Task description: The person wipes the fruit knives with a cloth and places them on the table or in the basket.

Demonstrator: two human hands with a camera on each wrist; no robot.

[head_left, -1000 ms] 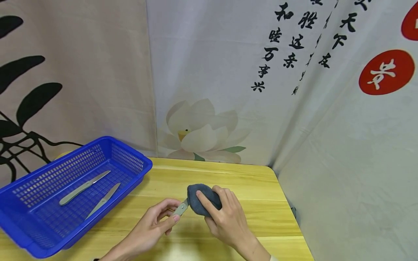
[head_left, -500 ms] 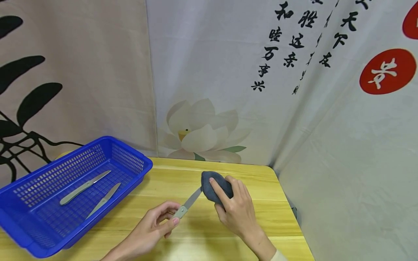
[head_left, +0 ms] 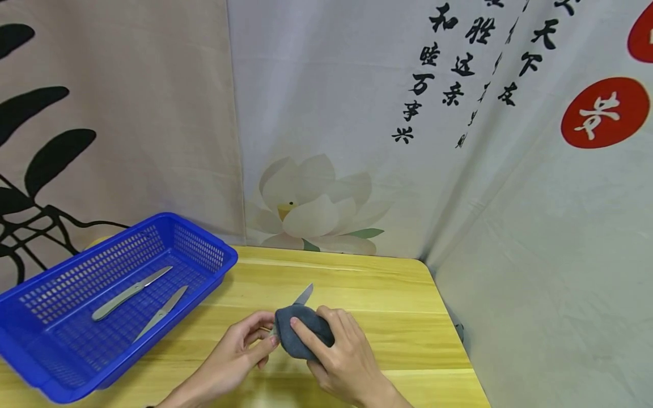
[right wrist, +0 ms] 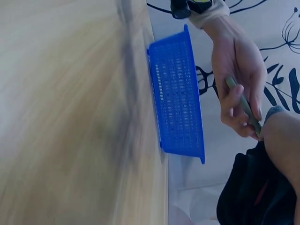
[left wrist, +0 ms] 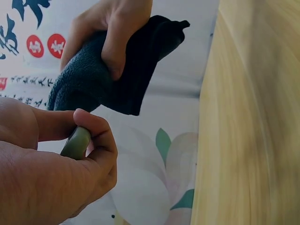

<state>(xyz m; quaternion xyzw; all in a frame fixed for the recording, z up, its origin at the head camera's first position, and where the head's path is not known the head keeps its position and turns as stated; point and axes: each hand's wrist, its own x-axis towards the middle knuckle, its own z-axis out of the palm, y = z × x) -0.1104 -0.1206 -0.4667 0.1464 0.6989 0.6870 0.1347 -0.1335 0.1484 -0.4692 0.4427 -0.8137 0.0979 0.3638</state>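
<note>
My left hand (head_left: 237, 354) grips a knife by its pale green handle (right wrist: 243, 107), pinched between thumb and fingers. In the head view the tip of the knife's blade (head_left: 304, 294) sticks out past a folded dark grey-blue cloth (head_left: 301, 334). My right hand (head_left: 347, 357) holds that cloth around the blade, close against the left fingers. The middle of the blade is hidden under the cloth. From the left wrist, the butt of the handle (left wrist: 76, 143) shows in the fist, with the bunched cloth (left wrist: 89, 75) beyond it.
To the left, a blue plastic basket (head_left: 224, 258) stands on the wooden table (head_left: 398, 317). Two knives with pale green handles, one farther back (head_left: 131, 293) and one nearer (head_left: 162, 313), lie inside it. A printed curtain (head_left: 326, 113) hangs behind the table.
The cloth in my right hand first slid up and right along the blade, baring it, then came back down-left to the handle end. My left hand stays nearly still with the knife.
</note>
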